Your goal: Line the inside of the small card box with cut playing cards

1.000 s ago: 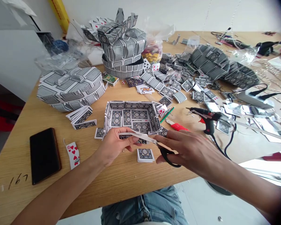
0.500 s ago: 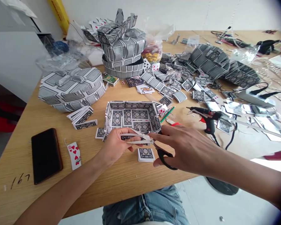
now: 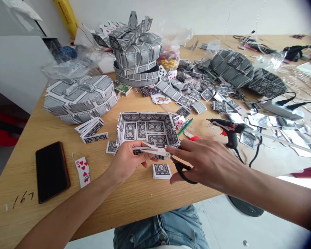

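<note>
My left hand (image 3: 128, 159) pinches a playing card (image 3: 138, 151), partly hidden by fingers and blades. Scissors (image 3: 184, 171) with black handles are in my right hand (image 3: 204, 160), their blades lying along the card and closed or nearly so. Just behind both hands sits an open box (image 3: 131, 129) made of playing cards with dark patterned backs. A small stack of cards (image 3: 161, 171) lies face down on the table below the blades. Several loose cards (image 3: 111, 147) peek out by the box's left front corner.
A black phone (image 3: 52, 172) and a bent ten of hearts (image 3: 83, 171) lie at left. The glue gun (image 3: 229, 129) stands at right, its cord trailing. Card-built baskets (image 3: 80, 97) and scattered cards (image 3: 194, 93) fill the back. A green pencil (image 3: 185, 127) lies beside the box.
The scissor blades, spread apart around the card before, have come together. My right hand's thumb side has risen slightly with the handle; my left hand stays almost in place.
</note>
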The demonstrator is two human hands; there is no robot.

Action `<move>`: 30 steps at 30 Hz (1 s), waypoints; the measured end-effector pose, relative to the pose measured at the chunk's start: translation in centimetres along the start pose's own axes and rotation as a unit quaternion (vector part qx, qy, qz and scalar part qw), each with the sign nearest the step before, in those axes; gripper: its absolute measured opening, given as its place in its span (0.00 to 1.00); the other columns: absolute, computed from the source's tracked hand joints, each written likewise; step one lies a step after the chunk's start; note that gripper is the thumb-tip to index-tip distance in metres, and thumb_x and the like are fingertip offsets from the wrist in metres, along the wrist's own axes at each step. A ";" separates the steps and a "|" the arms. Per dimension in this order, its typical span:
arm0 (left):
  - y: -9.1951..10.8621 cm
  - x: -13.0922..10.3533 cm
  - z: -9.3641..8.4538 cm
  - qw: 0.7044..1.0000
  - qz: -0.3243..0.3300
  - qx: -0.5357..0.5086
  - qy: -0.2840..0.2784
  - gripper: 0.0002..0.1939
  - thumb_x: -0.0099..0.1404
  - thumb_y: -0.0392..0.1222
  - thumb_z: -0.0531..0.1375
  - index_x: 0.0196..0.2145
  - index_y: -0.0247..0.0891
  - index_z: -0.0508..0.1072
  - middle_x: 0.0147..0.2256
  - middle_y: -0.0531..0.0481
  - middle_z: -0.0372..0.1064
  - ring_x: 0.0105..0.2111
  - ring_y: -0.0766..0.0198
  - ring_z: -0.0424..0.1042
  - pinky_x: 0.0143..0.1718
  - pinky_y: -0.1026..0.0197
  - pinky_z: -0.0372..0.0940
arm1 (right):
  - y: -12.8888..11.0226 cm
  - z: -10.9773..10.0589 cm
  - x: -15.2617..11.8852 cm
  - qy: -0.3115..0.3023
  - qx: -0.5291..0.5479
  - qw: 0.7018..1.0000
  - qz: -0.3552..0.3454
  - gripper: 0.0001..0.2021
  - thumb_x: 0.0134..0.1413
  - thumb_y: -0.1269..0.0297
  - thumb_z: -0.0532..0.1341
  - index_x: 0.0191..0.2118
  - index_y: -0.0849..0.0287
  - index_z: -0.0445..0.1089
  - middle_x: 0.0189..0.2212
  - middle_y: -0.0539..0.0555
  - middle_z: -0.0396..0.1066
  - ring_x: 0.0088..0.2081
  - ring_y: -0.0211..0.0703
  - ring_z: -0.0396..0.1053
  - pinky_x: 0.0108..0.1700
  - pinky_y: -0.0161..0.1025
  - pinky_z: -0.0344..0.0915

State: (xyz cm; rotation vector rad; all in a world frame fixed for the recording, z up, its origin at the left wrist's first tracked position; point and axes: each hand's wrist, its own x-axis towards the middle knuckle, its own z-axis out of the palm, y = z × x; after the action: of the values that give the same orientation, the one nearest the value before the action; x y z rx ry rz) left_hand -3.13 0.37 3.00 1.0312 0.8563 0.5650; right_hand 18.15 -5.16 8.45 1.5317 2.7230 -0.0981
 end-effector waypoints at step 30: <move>-0.5 0.4 -0.1 1.000 0.008 0.011 -0.005 0.11 0.56 0.44 0.68 0.33 0.34 0.77 0.34 0.46 0.78 0.30 0.64 0.77 0.25 0.68 0.65 | 0.9 -1.1 1.3 -0.070 0.028 0.997 -0.010 0.19 0.49 0.49 0.68 0.42 0.55 0.74 0.26 0.49 0.67 0.24 0.36 0.61 0.26 0.37 0.43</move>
State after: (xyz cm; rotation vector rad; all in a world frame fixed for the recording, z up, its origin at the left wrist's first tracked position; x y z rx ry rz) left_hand -2.96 0.51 2.33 1.0595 0.8481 0.5645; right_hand 18.29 -3.48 9.49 1.4517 2.6481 -0.2733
